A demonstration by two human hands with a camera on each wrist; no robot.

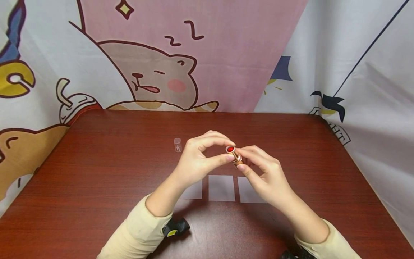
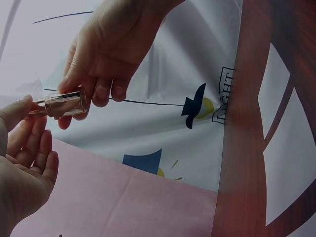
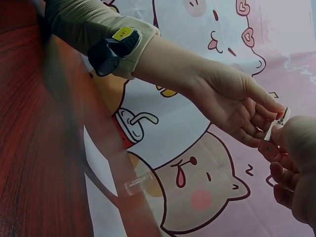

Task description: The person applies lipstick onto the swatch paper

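Observation:
A rose-gold lipstick with a red tip is held in the air between both hands. My left hand pinches its upper tube near the red end with thumb and fingers. On the lower base, the thumb and fingers of my right hand grip the shiny case, as the left wrist view shows with the lipstick lying sideways. A clear lipstick cap stands on the table behind and left of the left hand; the right wrist view also catches that cap.
Three white square cards lie in a row under the hands, the middle card most visible. They rest on a reddish-brown wooden table. A cartoon-printed curtain hangs along its back and sides. A black wrist camera sits on the left sleeve.

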